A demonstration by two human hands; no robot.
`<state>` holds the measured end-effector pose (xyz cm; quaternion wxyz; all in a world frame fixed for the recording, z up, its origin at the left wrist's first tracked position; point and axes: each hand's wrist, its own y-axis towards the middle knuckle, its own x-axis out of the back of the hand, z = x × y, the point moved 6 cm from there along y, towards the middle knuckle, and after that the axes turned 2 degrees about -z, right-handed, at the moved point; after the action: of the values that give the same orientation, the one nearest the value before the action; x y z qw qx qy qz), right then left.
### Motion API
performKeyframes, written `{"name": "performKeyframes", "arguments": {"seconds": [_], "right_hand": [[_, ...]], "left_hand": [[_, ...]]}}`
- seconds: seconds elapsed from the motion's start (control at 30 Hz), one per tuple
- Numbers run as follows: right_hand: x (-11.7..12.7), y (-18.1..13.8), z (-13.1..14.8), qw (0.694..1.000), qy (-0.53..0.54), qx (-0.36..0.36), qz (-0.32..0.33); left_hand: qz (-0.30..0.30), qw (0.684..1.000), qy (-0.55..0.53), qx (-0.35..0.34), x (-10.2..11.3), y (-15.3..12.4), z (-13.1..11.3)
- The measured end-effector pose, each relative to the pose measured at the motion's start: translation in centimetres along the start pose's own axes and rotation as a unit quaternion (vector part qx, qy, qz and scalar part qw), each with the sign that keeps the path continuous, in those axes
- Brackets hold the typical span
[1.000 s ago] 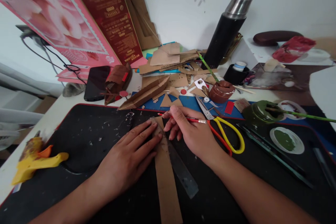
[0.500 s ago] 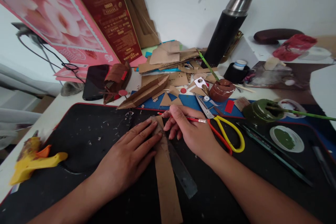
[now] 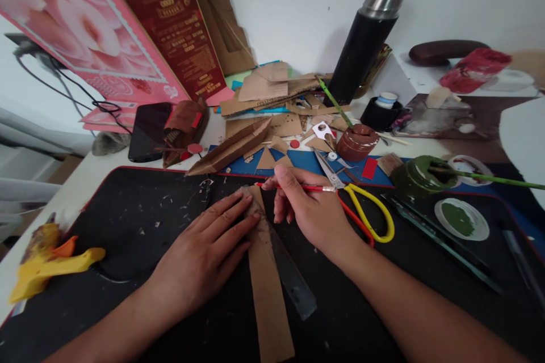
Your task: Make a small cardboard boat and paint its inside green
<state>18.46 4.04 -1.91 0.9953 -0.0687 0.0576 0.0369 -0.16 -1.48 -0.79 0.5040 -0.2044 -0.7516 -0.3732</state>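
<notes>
My left hand [image 3: 208,244] lies flat with its fingers stretched out, pressing a clear ruler [image 3: 298,289] onto a narrow strip of brown cardboard [image 3: 270,309]. The ruler crosses the strip at a slant, its near end sticking out to the right over the black mat. A red pencil [image 3: 315,188] with a white eraser end is pinched in my right hand [image 3: 313,210]. Its tip points left, by the far end of the strip and ruler; whether it touches the cardboard I cannot tell. Scissors [image 3: 370,215] with yellow and orange handles lie just beyond my right hand.
A yellow glue gun [image 3: 55,264] rests at the left on the black mat [image 3: 136,204]. Cardboard scraps [image 3: 264,88] and a folded cardboard trough [image 3: 230,147] lie behind. Open brown [image 3: 356,142] and green [image 3: 419,176] paint jars hold brushes. A black flask [image 3: 361,45] stands at the back.
The view has shifted slightly, so everything sits a little further left and up. Both hands, the ruler and the cardboard strip keep nearly the same places.
</notes>
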Motion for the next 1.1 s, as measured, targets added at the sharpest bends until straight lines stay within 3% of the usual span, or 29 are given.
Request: {"name": "performKeyframes", "arguments": {"seconds": [1.1], "right_hand": [[-0.4, -0.24, -0.18, 1.0, -0.021, 0.013, 0.012]], "left_hand": [[0.008, 1.0, -0.023, 0.013, -0.12, -0.13, 0.23]]}}
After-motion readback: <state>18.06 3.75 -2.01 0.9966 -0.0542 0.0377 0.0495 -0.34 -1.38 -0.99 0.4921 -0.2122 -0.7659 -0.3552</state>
